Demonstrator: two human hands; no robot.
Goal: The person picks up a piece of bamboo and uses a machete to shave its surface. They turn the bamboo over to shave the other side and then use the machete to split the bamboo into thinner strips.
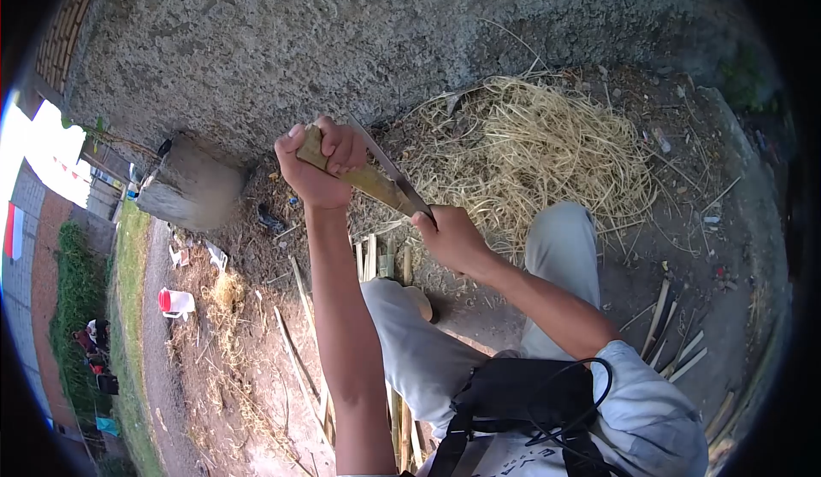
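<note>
My left hand [318, 167] is closed round the upper end of a split bamboo piece [374, 185], which slants down to the right. My right hand [453, 239] grips a knife at the lower end of the bamboo; its handle is mostly hidden in the fist. The long dark blade [395, 174] points up and left, lying along the bamboo's side and overlapping it in this view. Both hands are raised in front of my bent knees. Beyond the blade lies a big heap of pale shavings [564, 152] on the ground.
A rough grey wall [359, 41] rises just ahead. Bamboo strips [295, 357] lie by my legs, with more strips [663, 323] at the right. A white jug with a red lid [176, 302] and a concrete block [192, 188] stand at the left.
</note>
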